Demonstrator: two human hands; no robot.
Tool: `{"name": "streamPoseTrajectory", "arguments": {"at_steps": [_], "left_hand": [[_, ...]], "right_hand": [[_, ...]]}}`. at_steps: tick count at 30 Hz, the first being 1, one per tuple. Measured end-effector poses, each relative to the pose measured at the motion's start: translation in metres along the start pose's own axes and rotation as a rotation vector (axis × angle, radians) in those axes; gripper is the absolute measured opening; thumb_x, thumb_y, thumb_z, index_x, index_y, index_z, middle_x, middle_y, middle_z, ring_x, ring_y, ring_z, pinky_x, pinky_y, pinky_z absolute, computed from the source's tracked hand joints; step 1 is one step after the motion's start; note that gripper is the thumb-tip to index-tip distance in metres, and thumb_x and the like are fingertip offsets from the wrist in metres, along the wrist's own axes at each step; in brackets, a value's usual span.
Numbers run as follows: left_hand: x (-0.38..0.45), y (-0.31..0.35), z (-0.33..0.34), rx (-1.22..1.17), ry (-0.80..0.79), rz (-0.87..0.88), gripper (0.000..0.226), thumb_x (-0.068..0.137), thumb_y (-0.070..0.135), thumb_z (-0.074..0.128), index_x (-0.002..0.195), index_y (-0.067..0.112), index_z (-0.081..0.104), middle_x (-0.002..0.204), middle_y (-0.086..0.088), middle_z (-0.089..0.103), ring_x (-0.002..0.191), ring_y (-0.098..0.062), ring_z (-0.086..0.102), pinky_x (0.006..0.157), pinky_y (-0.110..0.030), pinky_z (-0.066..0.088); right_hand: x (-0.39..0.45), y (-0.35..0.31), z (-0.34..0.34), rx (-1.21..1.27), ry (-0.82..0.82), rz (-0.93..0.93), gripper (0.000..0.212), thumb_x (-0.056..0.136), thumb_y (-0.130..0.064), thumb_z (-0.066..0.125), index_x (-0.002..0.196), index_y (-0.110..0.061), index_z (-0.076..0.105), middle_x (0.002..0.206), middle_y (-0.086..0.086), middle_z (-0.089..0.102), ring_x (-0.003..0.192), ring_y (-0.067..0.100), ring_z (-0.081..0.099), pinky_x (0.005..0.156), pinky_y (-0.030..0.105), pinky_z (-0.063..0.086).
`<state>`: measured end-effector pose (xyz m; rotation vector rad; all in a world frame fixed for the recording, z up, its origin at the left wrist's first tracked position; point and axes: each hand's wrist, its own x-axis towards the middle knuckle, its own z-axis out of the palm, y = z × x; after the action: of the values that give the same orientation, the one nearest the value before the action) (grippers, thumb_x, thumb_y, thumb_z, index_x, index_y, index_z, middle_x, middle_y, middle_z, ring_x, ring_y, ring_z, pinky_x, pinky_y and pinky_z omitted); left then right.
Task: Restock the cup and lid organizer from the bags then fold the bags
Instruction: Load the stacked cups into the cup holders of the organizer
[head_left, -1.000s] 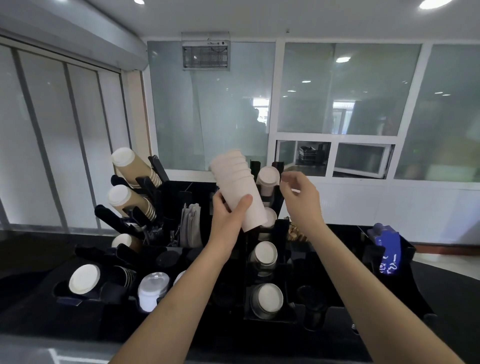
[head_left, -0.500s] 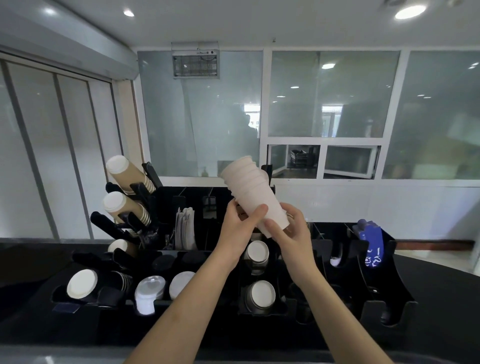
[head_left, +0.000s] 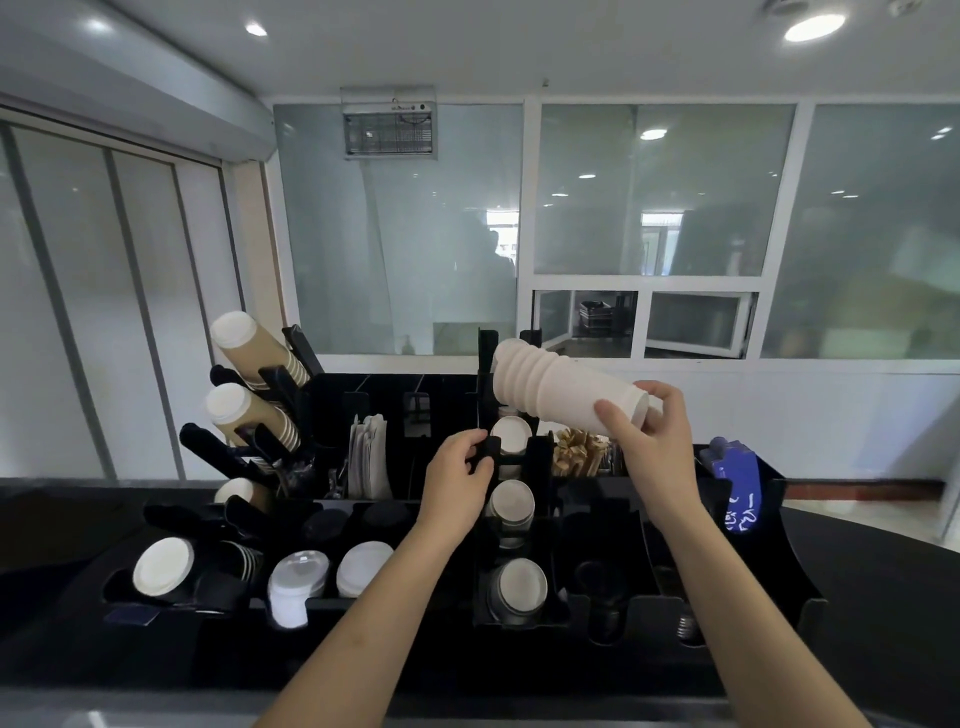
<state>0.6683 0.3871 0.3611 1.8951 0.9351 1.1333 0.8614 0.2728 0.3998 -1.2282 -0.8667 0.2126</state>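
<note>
Black organizer (head_left: 613, 613), right hand (head_left: 655, 441) gripping tilted, ribbed white cup stack (head_left: 558, 387)

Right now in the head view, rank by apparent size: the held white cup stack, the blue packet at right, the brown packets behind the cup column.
1. White cup stack, held by the right hand.
2. Blue packet.
3. Brown packets, partly hidden, so this last place is unsure.

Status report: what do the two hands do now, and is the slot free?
Right hand holds white cup stack, tilted, above organizer. Left hand grips black divider. Cups already sit in the column below.
</note>
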Motion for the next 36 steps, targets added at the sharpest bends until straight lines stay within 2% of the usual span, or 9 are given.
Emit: {"name": "streamPoseTrajectory", "arguments": {"at_steps": [5, 12, 17, 22, 24, 27, 30, 34, 36], "left_hand": [[0.0, -0.004, -0.003, 0.079, -0.042, 0.001, 0.057, 0.102, 0.0, 0.045, 0.155, 0.021, 0.042, 0.157, -0.005, 0.046, 0.141, -0.017, 0.048, 0.115, -0.036, 0.044], [0.002, -0.009, -0.006, 0.179, -0.089, 0.018, 0.063, 0.1, -0.001, 0.043, 0.157, 0.025, 0.039, 0.156, -0.007, 0.047, 0.127, -0.025, 0.061, 0.107, -0.045, 0.051], [0.008, -0.012, -0.007, 0.284, -0.082, 0.041, 0.062, 0.098, 0.002, 0.043, 0.154, 0.029, 0.042, 0.137, -0.007, 0.063, 0.117, -0.031, 0.065, 0.098, -0.041, 0.056], [0.011, -0.009, -0.009, 0.327, -0.096, 0.007, 0.07, 0.093, 0.0, 0.042, 0.156, 0.031, 0.039, 0.149, -0.001, 0.054, 0.133, -0.018, 0.054, 0.107, -0.038, 0.049], [0.01, -0.007, -0.009, 0.332, -0.099, 0.004, 0.071, 0.093, 0.0, 0.042, 0.156, 0.032, 0.039, 0.147, -0.002, 0.056, 0.131, -0.019, 0.056, 0.104, -0.04, 0.052], [0.01, -0.005, -0.011, 0.319, -0.101, -0.019, 0.067, 0.094, 0.003, 0.041, 0.153, 0.036, 0.042, 0.134, -0.008, 0.063, 0.113, -0.022, 0.064, 0.095, -0.043, 0.056], [0.011, -0.006, -0.013, 0.304, -0.121, -0.035, 0.066, 0.092, 0.008, 0.039, 0.146, 0.046, 0.043, 0.122, -0.005, 0.068, 0.095, -0.027, 0.069, 0.084, -0.048, 0.06], [0.011, -0.007, -0.016, 0.308, -0.14, -0.052, 0.066, 0.09, 0.009, 0.04, 0.142, 0.05, 0.044, 0.103, 0.001, 0.072, 0.107, -0.021, 0.067, 0.088, -0.047, 0.058], [0.012, -0.005, -0.017, 0.302, -0.129, -0.061, 0.065, 0.091, 0.008, 0.042, 0.143, 0.047, 0.047, 0.096, 0.003, 0.072, 0.102, -0.018, 0.067, 0.089, -0.045, 0.058]], "right_hand": [[0.013, -0.003, -0.001, -0.108, 0.0, -0.056, 0.049, 0.086, -0.045, 0.078, 0.129, -0.045, 0.054, 0.127, -0.002, 0.064, 0.111, 0.022, 0.065, 0.086, 0.041, 0.059], [0.027, -0.02, 0.021, -0.245, -0.096, -0.133, 0.069, 0.088, -0.036, 0.081, 0.15, -0.032, 0.052, 0.148, -0.007, 0.055, 0.134, 0.013, 0.049, 0.111, 0.035, 0.044], [0.038, -0.03, 0.045, -0.466, -0.152, -0.198, 0.072, 0.083, -0.045, 0.082, 0.144, -0.028, 0.049, 0.129, 0.0, 0.063, 0.115, 0.024, 0.062, 0.095, 0.044, 0.058], [0.046, -0.037, 0.058, -0.603, -0.174, -0.313, 0.073, 0.086, -0.048, 0.078, 0.149, -0.02, 0.052, 0.12, 0.01, 0.071, 0.111, 0.03, 0.063, 0.093, 0.046, 0.056], [0.047, -0.037, 0.063, -0.627, -0.192, -0.339, 0.069, 0.087, -0.045, 0.078, 0.146, -0.017, 0.055, 0.113, 0.011, 0.072, 0.11, 0.03, 0.063, 0.093, 0.043, 0.055], [0.049, -0.029, 0.07, -0.659, -0.23, -0.339, 0.077, 0.087, -0.047, 0.079, 0.151, -0.016, 0.051, 0.129, 0.012, 0.068, 0.124, 0.029, 0.057, 0.099, 0.039, 0.05], [0.048, -0.02, 0.078, -0.671, -0.252, -0.314, 0.077, 0.087, -0.046, 0.078, 0.152, -0.018, 0.049, 0.13, 0.012, 0.066, 0.124, 0.03, 0.055, 0.097, 0.035, 0.046], [0.045, -0.01, 0.086, -0.725, -0.277, -0.307, 0.073, 0.09, -0.042, 0.077, 0.152, -0.018, 0.048, 0.128, 0.011, 0.068, 0.123, 0.032, 0.05, 0.095, 0.038, 0.043], [0.045, -0.002, 0.089, -0.749, -0.318, -0.28, 0.073, 0.09, -0.041, 0.077, 0.153, -0.018, 0.047, 0.129, 0.011, 0.067, 0.123, 0.033, 0.05, 0.096, 0.04, 0.044]]}}
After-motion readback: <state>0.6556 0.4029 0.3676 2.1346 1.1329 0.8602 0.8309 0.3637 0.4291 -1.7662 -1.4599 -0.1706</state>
